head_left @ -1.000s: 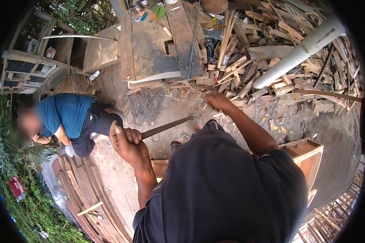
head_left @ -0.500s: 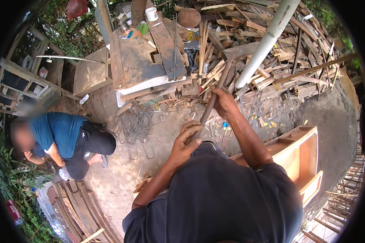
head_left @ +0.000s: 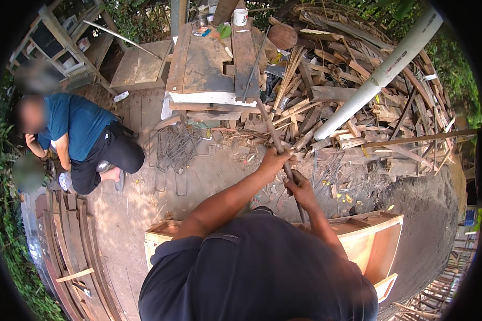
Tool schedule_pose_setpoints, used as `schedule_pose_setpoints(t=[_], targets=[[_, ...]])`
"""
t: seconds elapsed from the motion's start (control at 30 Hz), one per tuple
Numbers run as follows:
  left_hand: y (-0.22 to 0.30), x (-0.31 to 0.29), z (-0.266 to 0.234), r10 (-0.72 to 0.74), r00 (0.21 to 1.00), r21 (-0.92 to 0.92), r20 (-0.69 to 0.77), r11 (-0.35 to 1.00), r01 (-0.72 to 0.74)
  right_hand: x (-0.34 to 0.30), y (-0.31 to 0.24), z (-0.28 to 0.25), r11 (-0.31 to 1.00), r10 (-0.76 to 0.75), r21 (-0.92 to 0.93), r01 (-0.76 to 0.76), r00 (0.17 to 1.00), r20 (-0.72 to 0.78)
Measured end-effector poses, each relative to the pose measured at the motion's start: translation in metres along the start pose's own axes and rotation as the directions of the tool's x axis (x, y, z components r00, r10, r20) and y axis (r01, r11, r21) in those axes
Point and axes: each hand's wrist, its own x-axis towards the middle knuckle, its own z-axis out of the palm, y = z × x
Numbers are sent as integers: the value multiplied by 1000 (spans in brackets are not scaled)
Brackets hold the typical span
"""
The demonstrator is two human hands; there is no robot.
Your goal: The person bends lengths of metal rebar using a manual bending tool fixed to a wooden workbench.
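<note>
— Outdoors, on packed dirt ground (head_left: pixel 198 176), with a big heap of scrap timber (head_left: pixel 348 107) ahead and a long white pipe (head_left: pixel 380 75) lying across it. What about the hands?

— Both closed around a long dark rod (head_left: pixel 276 140). Left hand (head_left: pixel 275 160) higher up the shaft, right hand (head_left: pixel 299 188) just below, fists almost touching. Rod slanting up and away, upper part running over the edge of the scrap pile, lower end passing behind the rim of a pale wooden box (head_left: pixel 380 241); tip hidden.

— Anything else close by?

— Worn wooden counter (head_left: pixel 209 64) beyond the pile, carrying a white cup (head_left: pixel 240 16) and a small tin. Bent wire loops (head_left: pixel 171 150) on the ground to the left. Further left, another person in a blue shirt (head_left: pixel 77 125), crouched, well apart from the rod. Stacked curved boards (head_left: pixel 69 246) at lower left.

— Best handling of such a rod, judged from this?

— Probably hands spread a little wider for leverage, wrists in line with the shaft, grip firm. Worth watching the far end among loose offcuts, likely to snag or flick a piece. Also worth keeping the swing away from the crouched person.
</note>
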Motion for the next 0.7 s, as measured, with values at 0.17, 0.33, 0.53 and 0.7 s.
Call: schedule_pose_setpoints(t=[0.17,0.33,0.53,0.7], targets=[[13,38,2,-9,995,-322,-103,946,-25,2,-18,-50,953,288,32,-302,932,220],[4,73,-6,-11,995,-387,-99,922,-29,27,-15,-79,961,276,-38,-274,942,193],[2,101,-16,18,984,-432,-175,897,-93,60,-20,-90,967,249,-110,-231,948,197],[-2,111,-19,19,985,-473,-173,876,-99,70,-23,-95,963,248,-156,-219,949,196]])
